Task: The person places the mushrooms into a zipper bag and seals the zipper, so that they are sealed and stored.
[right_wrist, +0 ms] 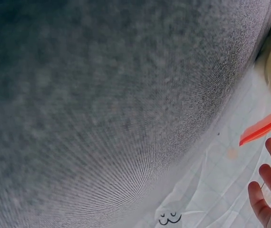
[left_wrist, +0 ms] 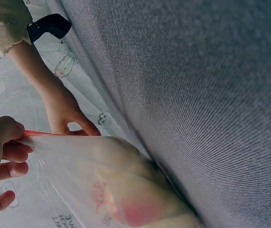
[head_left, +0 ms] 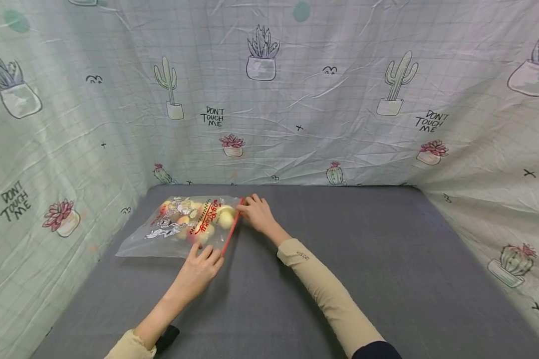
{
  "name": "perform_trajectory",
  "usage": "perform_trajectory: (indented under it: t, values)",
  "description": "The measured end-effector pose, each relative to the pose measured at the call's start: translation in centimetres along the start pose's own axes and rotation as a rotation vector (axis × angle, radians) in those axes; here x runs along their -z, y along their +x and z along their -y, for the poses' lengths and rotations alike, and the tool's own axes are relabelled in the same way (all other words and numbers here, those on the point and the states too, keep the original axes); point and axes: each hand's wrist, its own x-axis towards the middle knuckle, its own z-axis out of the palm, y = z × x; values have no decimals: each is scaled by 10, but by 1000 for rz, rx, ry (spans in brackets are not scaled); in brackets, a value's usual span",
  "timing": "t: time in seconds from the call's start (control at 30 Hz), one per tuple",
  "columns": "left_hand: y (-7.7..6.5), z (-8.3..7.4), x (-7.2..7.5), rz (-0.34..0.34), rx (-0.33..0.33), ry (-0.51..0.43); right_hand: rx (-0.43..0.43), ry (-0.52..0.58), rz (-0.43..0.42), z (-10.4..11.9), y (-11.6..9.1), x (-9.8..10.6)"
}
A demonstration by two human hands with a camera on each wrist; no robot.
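A clear plastic zip bag [head_left: 161, 242] with red lettering and cartoon prints lies on the left part of the table. Several round yellow fruits [head_left: 226, 219], some blushed red, show through it. Its red zip strip [head_left: 231, 230] runs along the right end. My left hand [head_left: 199, 271] pinches the near end of that strip between thumb and index finger, other fingers spread, as the left wrist view shows. At the far end, my right hand [head_left: 258, 214] pinches the strip too. In the right wrist view, the red strip [right_wrist: 259, 129] sticks out past the right thumb.
The dark grey table [head_left: 364, 249] stretches out to the right of both arms. Pale fabric [head_left: 296, 99] printed with cacti hangs behind it and along both sides. A black band [head_left: 167, 339] is by my left wrist.
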Motion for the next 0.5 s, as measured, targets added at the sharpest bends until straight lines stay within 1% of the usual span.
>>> perform_trajectory:
  t: [0.2, 0.4, 0.5]
  values:
    - [-3, -1, 1, -3, 4, -9, -2, 11, -1, -1, 0, -2]
    - [-6, -2, 3, -22, 15, -27, -9, 10, -3, -3, 0, -1]
    - [-7, -2, 6, -11, 18, -26, 6, 0, -48, -4, 0, -2]
